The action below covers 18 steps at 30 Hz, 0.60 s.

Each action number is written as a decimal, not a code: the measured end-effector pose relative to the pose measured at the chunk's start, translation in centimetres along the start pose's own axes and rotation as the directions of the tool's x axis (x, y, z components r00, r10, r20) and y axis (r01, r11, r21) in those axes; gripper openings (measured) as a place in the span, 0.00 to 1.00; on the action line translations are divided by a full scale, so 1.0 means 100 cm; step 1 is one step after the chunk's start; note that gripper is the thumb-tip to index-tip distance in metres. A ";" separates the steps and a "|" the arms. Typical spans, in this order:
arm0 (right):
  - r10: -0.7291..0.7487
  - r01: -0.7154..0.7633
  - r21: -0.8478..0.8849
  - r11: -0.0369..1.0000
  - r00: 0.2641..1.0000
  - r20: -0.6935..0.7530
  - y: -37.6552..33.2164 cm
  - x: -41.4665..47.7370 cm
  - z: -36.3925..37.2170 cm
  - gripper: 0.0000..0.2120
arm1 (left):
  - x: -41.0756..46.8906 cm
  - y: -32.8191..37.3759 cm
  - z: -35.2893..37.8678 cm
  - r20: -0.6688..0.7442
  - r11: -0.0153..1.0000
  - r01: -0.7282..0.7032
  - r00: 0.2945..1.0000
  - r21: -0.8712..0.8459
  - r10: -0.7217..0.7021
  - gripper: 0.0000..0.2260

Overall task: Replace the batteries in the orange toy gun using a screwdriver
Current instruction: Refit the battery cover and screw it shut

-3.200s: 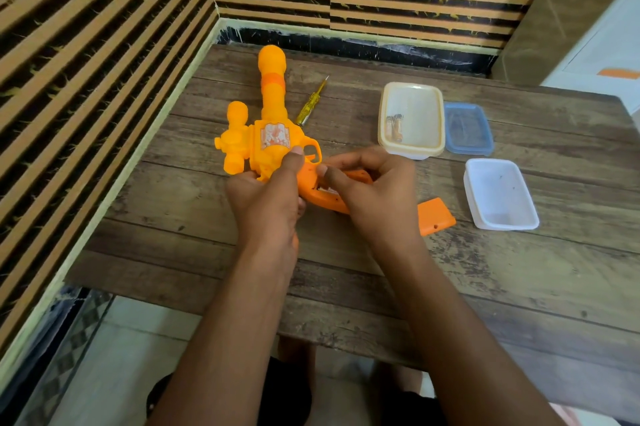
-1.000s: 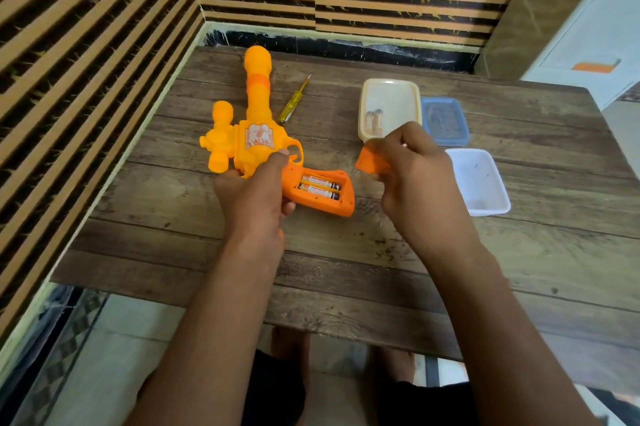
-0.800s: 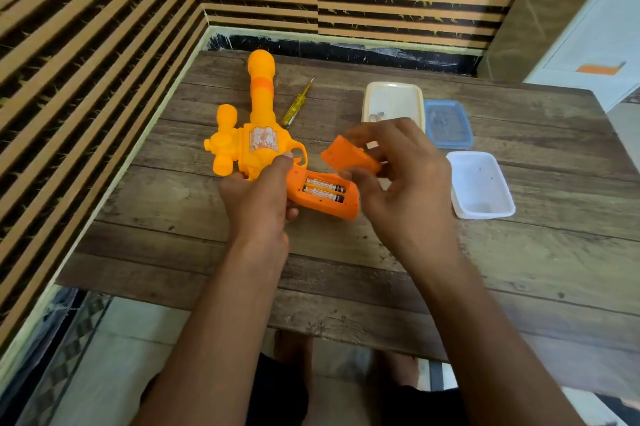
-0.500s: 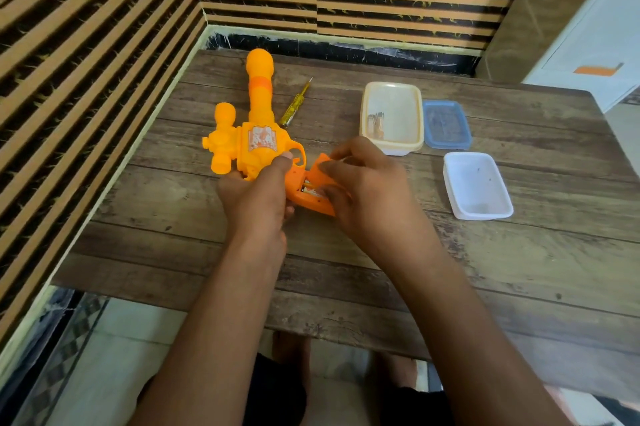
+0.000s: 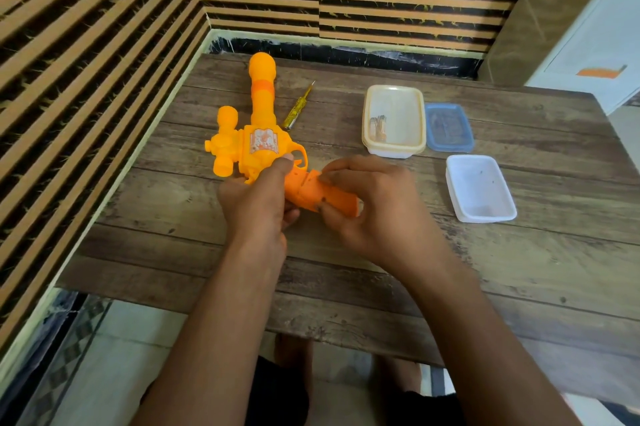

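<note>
The toy gun (image 5: 263, 145) lies flat on the wooden table (image 5: 519, 269), towards its left side near the striped wall, with the barrel pointing away from the person. It is bright orange-yellow plastic. The long barrel ends in a rounded tip and has a darker orange band around it. A knobbly cluster of short tubes sticks out on the left, and the body carries a worn whitish sticker. The handle angles off to the right in a deeper orange, with the battery cover (image 5: 322, 191) lying flat on it and a seam showing across its near end.

The left hand (image 5: 258, 204) grips the body just behind the trigger guard, thumb on top. The right hand (image 5: 374, 214) curls round the handle, thumb and fingertips pinching its two long edges.

A yellow screwdriver (image 5: 298, 107) lies just right of the barrel. Further right sit a cream tub (image 5: 393, 150) holding a few small items, a blue lid (image 5: 448, 127) and a white tub (image 5: 485, 217).
</note>
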State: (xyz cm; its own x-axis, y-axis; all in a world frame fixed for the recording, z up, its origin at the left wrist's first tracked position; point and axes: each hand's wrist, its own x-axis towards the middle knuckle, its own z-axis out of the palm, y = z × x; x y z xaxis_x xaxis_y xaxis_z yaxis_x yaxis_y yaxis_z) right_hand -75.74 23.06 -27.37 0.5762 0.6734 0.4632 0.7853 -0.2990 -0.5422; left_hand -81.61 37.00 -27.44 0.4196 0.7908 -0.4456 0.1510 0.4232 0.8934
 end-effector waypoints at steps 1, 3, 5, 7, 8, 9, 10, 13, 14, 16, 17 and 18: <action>-0.008 0.008 0.015 1.000 1.000 -0.001 -0.001 0.000 0.000 0.13 | 0.000 0.000 0.000 0.005 1.000 -0.002 1.000 -0.007 0.002 0.11; -0.021 0.020 0.026 0.999 0.999 0.035 -0.001 -0.001 -0.001 0.13 | -0.001 0.001 0.000 0.008 1.000 -0.017 1.000 -0.023 0.017 0.08; -0.021 0.019 0.016 1.000 0.995 0.099 -0.001 -0.001 -0.002 0.14 | 0.000 0.001 -0.001 -0.004 0.999 -0.037 0.999 -0.030 0.036 0.09; -0.009 0.007 0.013 1.000 0.991 0.135 -0.002 -0.001 -0.004 0.15 | 0.001 0.000 -0.001 -0.015 0.999 -0.040 0.999 -0.023 0.040 0.13; -0.006 0.002 0.025 1.000 0.991 0.137 -0.002 -0.001 -0.006 0.14 | 0.002 0.000 -0.001 -0.017 0.999 -0.036 0.999 -0.024 0.036 0.14; -0.007 0.001 0.045 0.999 0.990 0.138 -0.002 -0.002 -0.007 0.14 | 0.002 0.000 0.000 -0.015 0.999 -0.034 0.999 -0.027 0.034 0.15; -0.014 0.005 0.064 0.998 0.990 0.142 -0.003 -0.002 -0.008 0.14 | 0.002 0.000 0.000 -0.012 0.999 -0.031 0.999 -0.029 0.031 0.14; -0.018 0.001 0.091 0.996 0.984 0.180 -0.004 -0.004 -0.008 0.16 | 0.004 -0.002 -0.001 -0.015 0.999 -0.045 0.999 -0.013 0.045 0.11; -0.012 -0.004 0.084 0.996 0.982 0.191 -0.004 -0.004 -0.007 0.17 | 0.003 -0.001 -0.001 -0.015 0.999 -0.042 0.999 -0.010 0.042 0.10; 0.001 -0.010 0.046 0.999 0.979 0.202 -0.004 -0.004 -0.006 0.17 | 0.004 0.000 -0.002 -0.010 1.000 -0.023 1.000 -0.010 0.023 0.10; 0.007 -0.013 0.030 0.999 0.980 0.201 -0.004 -0.003 -0.006 0.17 | 0.004 0.000 -0.002 -0.008 1.000 -0.015 1.000 -0.012 0.015 0.11; 0.011 -0.016 0.023 1.000 0.980 0.197 -0.004 -0.003 -0.006 0.17 | 0.004 0.000 -0.002 -0.006 1.000 -0.007 1.000 -0.014 0.007 0.12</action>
State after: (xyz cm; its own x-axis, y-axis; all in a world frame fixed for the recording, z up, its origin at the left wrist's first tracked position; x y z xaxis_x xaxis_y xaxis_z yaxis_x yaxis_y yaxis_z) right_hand -76.14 22.60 -26.89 0.5290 0.7901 0.3098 0.7705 -0.2942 -0.5654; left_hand -81.60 37.41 -27.61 0.4153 0.7964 -0.4396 0.1353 0.4238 0.8956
